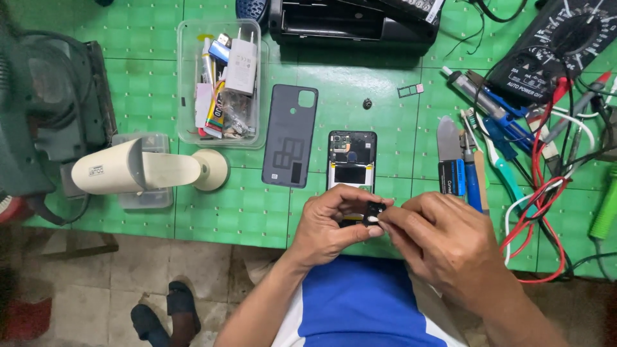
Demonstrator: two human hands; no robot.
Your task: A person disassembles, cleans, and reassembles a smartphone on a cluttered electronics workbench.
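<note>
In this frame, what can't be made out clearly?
Head view only:
- Small black part: mostly hidden by the left hand and right hand; kind unclear.
- Opened phone: lower half hidden behind both hands.
- Multimeter: cut off by the top edge.
- Clear box: contents too jumbled to identify.

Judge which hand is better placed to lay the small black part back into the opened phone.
Probably the left hand: it pinches the small black part and sits directly below the opened phone. The right hand only touches the part with its fingertips from the side and lies farther off.
</note>
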